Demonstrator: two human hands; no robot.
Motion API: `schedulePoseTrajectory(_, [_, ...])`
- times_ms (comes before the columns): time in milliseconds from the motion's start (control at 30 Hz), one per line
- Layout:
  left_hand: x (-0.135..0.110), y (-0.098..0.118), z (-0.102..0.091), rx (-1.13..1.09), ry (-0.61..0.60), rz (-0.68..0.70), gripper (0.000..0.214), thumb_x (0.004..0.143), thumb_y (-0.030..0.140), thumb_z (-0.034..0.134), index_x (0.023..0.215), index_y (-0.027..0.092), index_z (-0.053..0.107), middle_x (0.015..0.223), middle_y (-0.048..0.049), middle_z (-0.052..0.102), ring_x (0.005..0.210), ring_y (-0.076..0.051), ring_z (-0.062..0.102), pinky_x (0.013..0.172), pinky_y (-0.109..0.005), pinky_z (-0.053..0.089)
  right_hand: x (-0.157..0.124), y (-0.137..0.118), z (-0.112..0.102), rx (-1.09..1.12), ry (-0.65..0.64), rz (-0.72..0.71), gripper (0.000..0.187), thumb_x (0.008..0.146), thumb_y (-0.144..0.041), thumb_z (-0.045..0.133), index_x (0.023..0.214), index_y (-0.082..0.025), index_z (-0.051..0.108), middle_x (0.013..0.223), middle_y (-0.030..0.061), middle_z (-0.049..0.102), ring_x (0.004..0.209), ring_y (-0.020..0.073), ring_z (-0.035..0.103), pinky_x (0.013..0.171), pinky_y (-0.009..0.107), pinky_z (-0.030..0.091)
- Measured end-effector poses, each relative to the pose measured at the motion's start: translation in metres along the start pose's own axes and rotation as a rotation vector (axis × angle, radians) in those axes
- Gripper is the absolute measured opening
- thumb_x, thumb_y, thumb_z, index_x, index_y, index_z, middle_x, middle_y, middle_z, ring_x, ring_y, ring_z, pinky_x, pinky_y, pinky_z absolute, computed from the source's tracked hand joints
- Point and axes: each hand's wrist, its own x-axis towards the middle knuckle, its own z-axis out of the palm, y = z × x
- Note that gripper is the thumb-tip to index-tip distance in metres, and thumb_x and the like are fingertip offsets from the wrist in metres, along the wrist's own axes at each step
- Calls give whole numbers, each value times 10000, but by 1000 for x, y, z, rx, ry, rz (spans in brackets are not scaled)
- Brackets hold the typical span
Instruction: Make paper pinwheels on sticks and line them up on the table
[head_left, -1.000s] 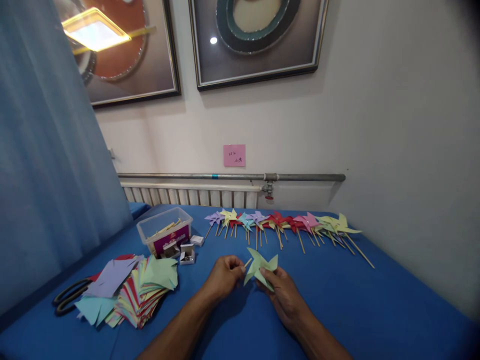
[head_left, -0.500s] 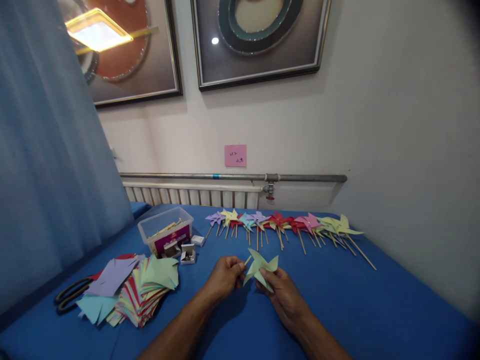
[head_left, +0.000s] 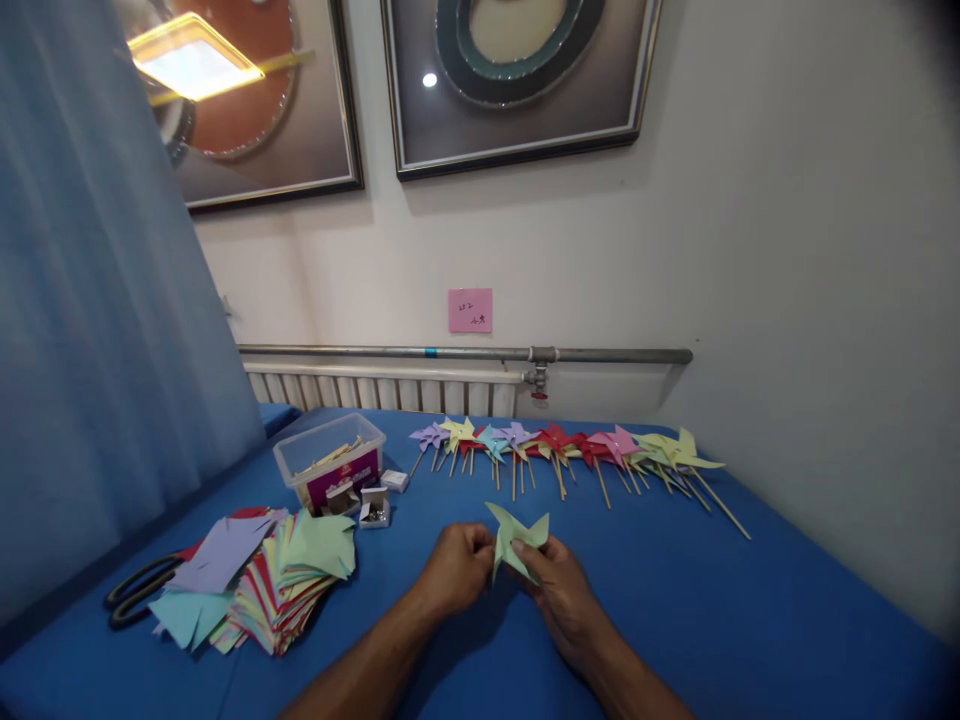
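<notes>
A light green paper pinwheel (head_left: 514,532) is held between both my hands just above the blue table (head_left: 750,620). My left hand (head_left: 455,568) is closed, pinching the pinwheel from the left side. My right hand (head_left: 562,590) is closed on its right and lower blades. The stick that showed earlier is hidden behind my left fingers. A row of finished pinwheels (head_left: 570,450) in purple, yellow, red, pink and green lies on sticks farther back.
A fanned stack of cut coloured paper (head_left: 262,575) lies at the left, with black scissors (head_left: 142,590) beside it. A clear plastic tub (head_left: 330,462) and small open boxes (head_left: 375,508) sit behind the stack. Curtain at left, radiator and wall behind.
Both hands have drawn slightly toward me and lower with the green pinwheel. The stick end seen beside my left fingers is now out of sight.
</notes>
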Motion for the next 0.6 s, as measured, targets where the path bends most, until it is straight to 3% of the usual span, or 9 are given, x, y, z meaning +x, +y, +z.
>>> schedulePoseTrajectory(333, [0,2,1,2,3,-45,152,806,238,548,667,190,583,496,42,522,424,-109,438,448,-225,294,4,5,0,29,28,11,386,549,-370,956,841,-201,768,869,57,801,855,271,740,774,354,557])
schedulePoseTrajectory(600, [1,-1,0,30,-8,-39,160,813,264,550,679,185,587,503,44,524,438,-112,450,472,-223,310,0,1,0,35,-22,9,374,580,-369,954,858,-194,774,879,51,811,871,272,746,794,351,563])
